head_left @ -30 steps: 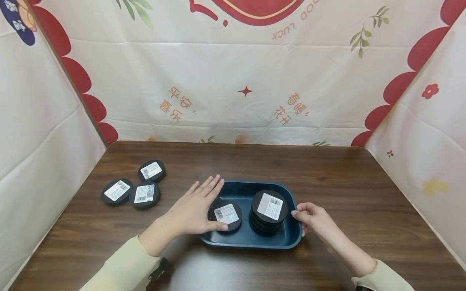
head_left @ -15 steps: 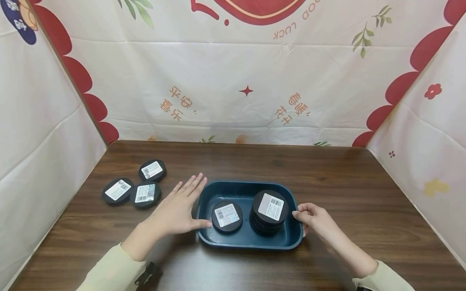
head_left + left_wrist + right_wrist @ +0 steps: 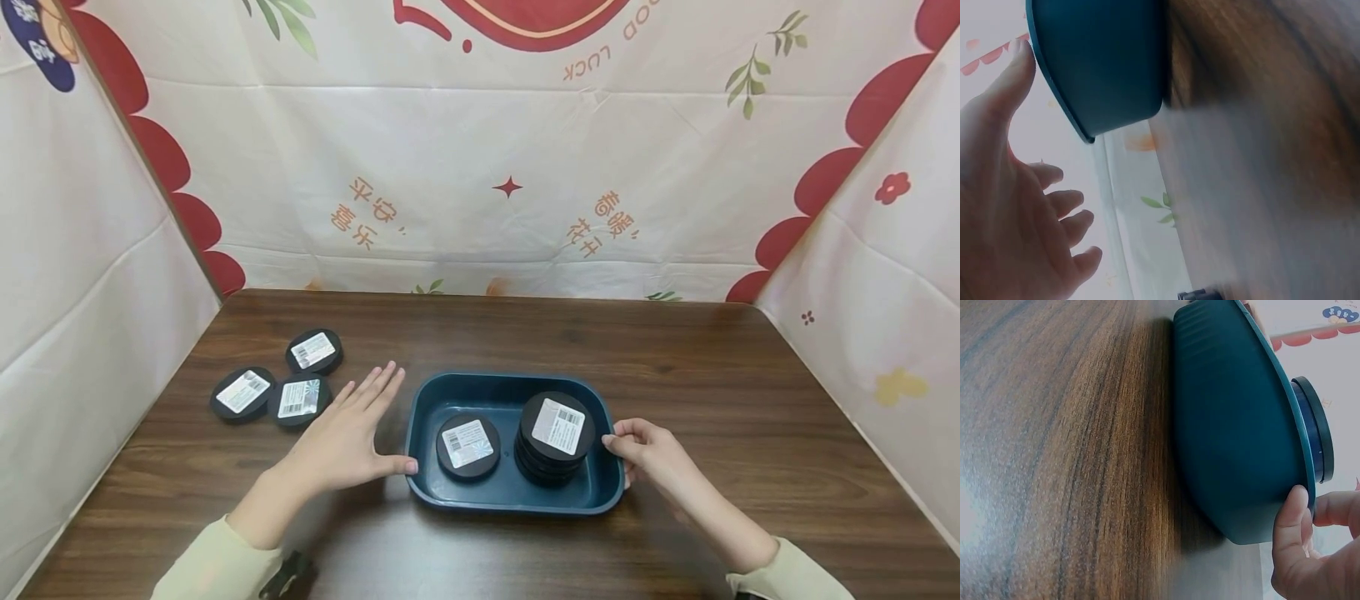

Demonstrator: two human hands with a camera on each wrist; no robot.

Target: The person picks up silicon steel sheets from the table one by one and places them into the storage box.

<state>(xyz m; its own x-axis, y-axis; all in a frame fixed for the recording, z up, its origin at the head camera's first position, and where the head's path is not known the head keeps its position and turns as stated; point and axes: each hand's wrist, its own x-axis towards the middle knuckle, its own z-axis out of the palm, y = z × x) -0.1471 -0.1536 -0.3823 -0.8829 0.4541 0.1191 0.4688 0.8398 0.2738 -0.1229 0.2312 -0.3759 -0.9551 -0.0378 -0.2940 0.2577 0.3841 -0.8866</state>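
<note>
A dark blue rectangular tray [image 3: 517, 506] sits on the wooden table. Inside it, a stack of black round discs [image 3: 557, 429] stands on the right, topped by a white barcode label. One labelled black disc [image 3: 468, 447] lies on the tray's left side. My right hand [image 3: 654, 454] pinches the tray's right rim between thumb and fingers; the right wrist view shows this grip at the tray wall [image 3: 1241, 425]. My left hand [image 3: 337, 442] is spread with straight fingers at the tray's left side, its thumb tip right at the rim. In the left wrist view its palm [image 3: 1016, 212] holds nothing.
Three more labelled black discs lie at the table's left: a back one [image 3: 313, 352], a left one [image 3: 242, 394] and a nearer one [image 3: 299, 402] close beyond my left hand. Printed white cloth [image 3: 465, 133] hangs behind the table [image 3: 675, 358] and along both sides.
My left hand has moved left, from over the single disc in the tray to outside the tray's left rim. The right hand keeps its hold, and the discs stay where they were.
</note>
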